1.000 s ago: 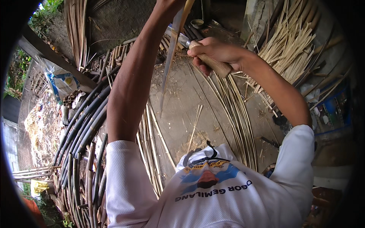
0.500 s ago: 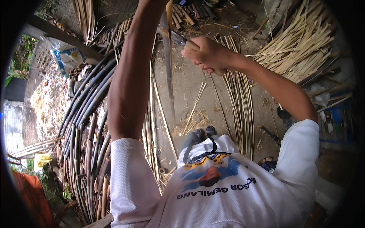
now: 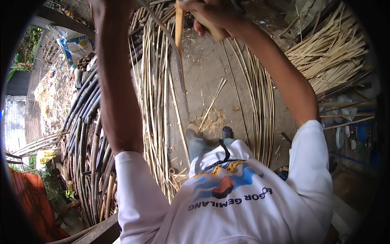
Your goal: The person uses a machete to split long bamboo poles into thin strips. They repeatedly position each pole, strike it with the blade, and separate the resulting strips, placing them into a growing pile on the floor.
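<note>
My right hand [image 3: 209, 15] is at the top edge, closed around a pale wooden handle [image 3: 214, 33], likely a knife's; no blade shows. Just left of it a narrow orange-tan bamboo strip [image 3: 178, 28] stands upright. A long grey sliver [image 3: 180, 75] curves down from it toward the ground. My left forearm [image 3: 115, 81] reaches straight up and leaves the picture at the top, so my left hand is hidden. My feet [image 3: 195, 136] stand on the bare dirt below.
Bundles of thin bamboo strips lie on the ground at left [image 3: 156, 105] and right [image 3: 260, 101]. A pile of pale split strips [image 3: 325, 53] sits upper right. Dark bamboo poles [image 3: 85, 138] are stacked far left, beside a plastic bag [image 3: 75, 46] and orange cloth [image 3: 28, 199].
Both arms have risen toward the top edge. My left hand, seen holding the strip a second ago, has gone out of view. My right hand moved up with the handle.
</note>
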Available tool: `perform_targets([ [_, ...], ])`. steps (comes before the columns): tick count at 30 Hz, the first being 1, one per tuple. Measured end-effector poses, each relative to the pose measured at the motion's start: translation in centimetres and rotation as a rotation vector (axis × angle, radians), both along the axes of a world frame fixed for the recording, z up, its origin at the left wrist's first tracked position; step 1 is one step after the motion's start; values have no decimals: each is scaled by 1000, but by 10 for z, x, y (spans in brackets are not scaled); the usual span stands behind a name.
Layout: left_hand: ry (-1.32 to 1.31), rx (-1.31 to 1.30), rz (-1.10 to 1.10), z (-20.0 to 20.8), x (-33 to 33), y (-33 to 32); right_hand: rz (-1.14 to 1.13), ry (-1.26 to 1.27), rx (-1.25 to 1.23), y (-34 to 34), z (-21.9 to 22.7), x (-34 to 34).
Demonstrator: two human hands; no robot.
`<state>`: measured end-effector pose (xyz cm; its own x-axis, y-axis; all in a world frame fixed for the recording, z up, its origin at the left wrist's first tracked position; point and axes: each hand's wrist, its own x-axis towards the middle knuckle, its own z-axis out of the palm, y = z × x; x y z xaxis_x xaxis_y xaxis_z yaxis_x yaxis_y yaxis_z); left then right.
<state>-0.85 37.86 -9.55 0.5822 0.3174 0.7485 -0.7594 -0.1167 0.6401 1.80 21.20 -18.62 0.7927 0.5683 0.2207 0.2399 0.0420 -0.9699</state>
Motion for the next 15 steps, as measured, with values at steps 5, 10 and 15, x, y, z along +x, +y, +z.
perform_targets([
  [5,20,661,758,26,-17,164,-19,152,213,26,-40,57],
  [10,-7,1812,1611,54,-101,241,5,154,274,48,-55,73],
  [15,76,1082,1233,23,-120,294,-154,246,225,25,-73,108],
])
